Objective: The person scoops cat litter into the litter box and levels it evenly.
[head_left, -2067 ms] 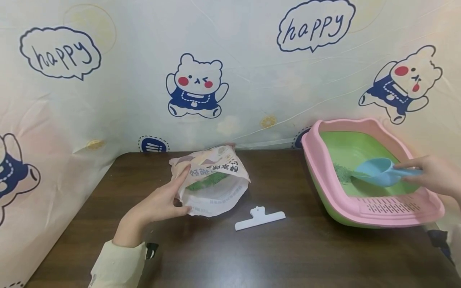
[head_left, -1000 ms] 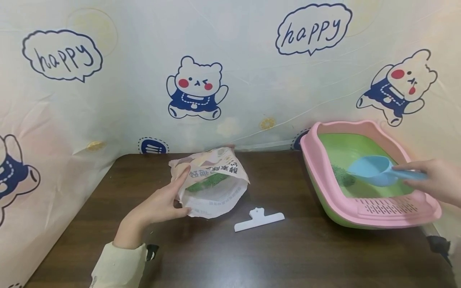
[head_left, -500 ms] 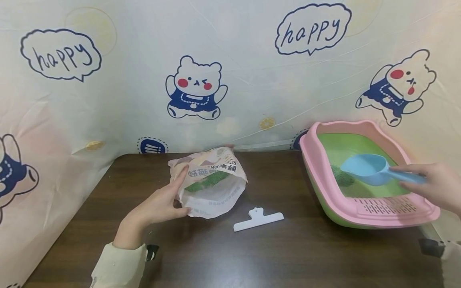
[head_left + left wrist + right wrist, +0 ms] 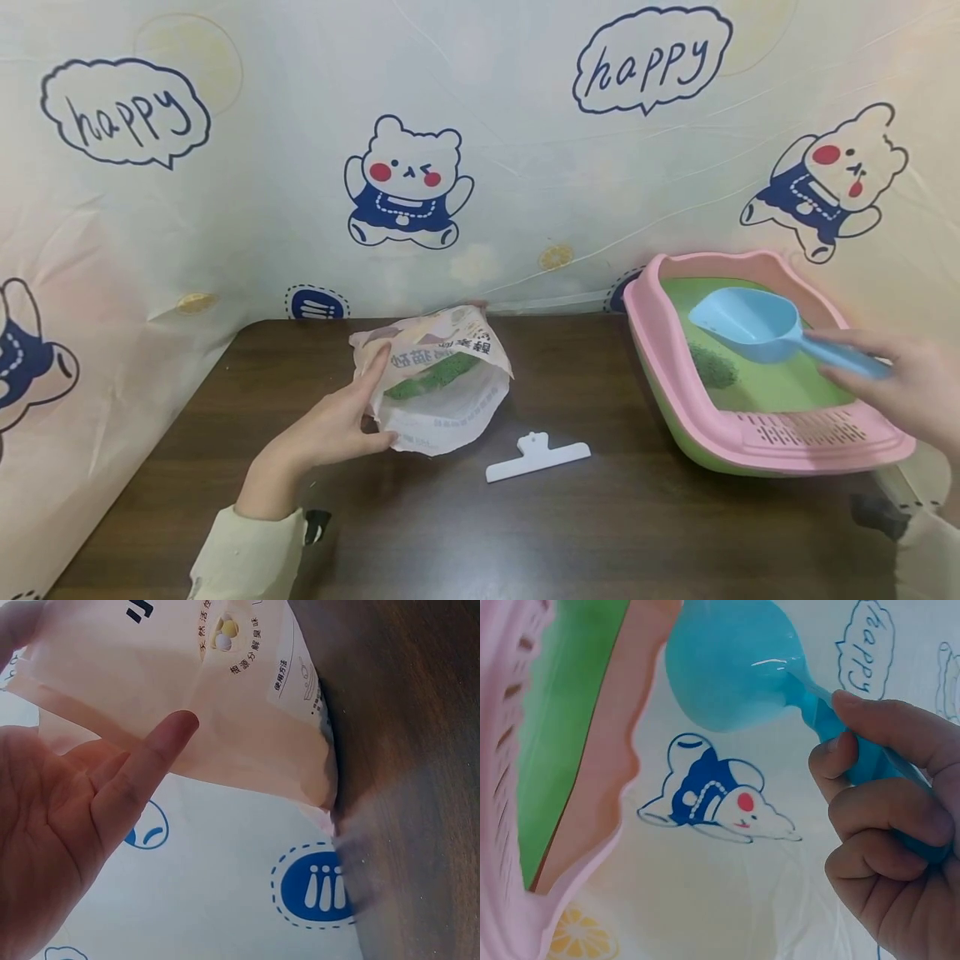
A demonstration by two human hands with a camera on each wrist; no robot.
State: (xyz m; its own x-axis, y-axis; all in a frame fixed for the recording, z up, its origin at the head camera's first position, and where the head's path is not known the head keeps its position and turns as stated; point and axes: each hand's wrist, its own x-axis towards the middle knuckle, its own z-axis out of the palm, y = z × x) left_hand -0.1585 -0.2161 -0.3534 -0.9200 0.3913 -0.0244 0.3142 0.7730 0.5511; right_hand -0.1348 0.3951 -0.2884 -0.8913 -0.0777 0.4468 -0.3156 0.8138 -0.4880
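My left hand [image 4: 330, 429] holds the side of an opened cat litter bag [image 4: 457, 417], fingers and thumb spread along it. The bag lies on its side with its mouth toward me and green granules [image 4: 431, 377] inside. In the left wrist view, a digit lies across the bag's pale printed face [image 4: 240, 727]. My right hand [image 4: 911, 379] grips the handle of a light blue scoop [image 4: 753, 325], fingers curled round it in the right wrist view. The scoop is raised over the pink-rimmed litter box [image 4: 663, 350], its bowl looking empty. A small pile of green litter [image 4: 712, 367] lies at the box's left.
A white bag clip [image 4: 537, 458] lies on the dark wooden table [image 4: 480, 533] between bag and litter box. The box has a slotted front ledge [image 4: 813, 428]. A printed cloth [image 4: 525, 192] hangs behind and to the left of the table.
The scoop has come from low beside the litter pile, up and leftward, and its bowl has levelled; more of the pile shows. The left hand and bag have barely moved.
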